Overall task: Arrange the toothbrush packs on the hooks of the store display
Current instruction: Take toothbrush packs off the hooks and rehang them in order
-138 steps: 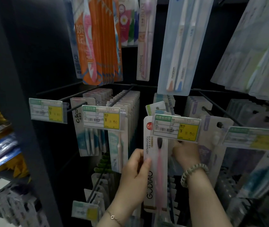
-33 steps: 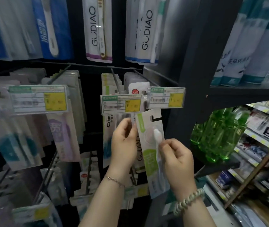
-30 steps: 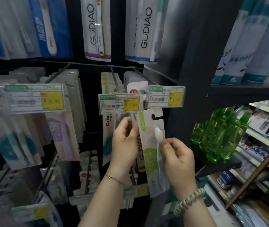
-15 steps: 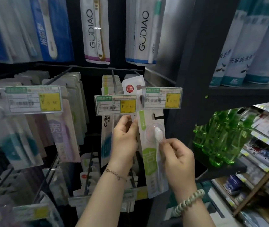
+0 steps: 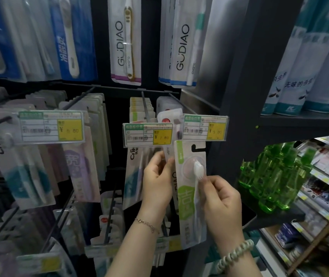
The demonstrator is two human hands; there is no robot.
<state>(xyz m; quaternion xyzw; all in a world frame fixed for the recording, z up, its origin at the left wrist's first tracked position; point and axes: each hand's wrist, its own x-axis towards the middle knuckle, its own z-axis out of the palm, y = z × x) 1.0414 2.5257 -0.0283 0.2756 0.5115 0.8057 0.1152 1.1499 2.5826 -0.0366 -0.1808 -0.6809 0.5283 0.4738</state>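
Note:
My right hand (image 5: 220, 198) pinches a white and green toothbrush pack (image 5: 189, 170) by its right edge, its hang hole just under the right price tag (image 5: 204, 127). My left hand (image 5: 156, 180) holds a white GUDIAO pack (image 5: 168, 124) that hangs behind the green one, its red-dotted top showing between the two tags. The hook (image 5: 177, 101) behind the right tag runs back to the dark panel. A second hook (image 5: 144, 105) with pale packs ends at the middle price tag (image 5: 147, 134).
More packs hang on hooks to the left (image 5: 79, 156) and in the row above (image 5: 125, 41). A dark shelf upright (image 5: 237, 96) stands right of the display. Green bottles (image 5: 273, 176) sit on a shelf corner at the right.
In the oldest frame both hands worked at a pink GUDIAO pack at another hook. Over the last second the green pack has risen slightly toward the right tag; my left hand has lifted the white pack.

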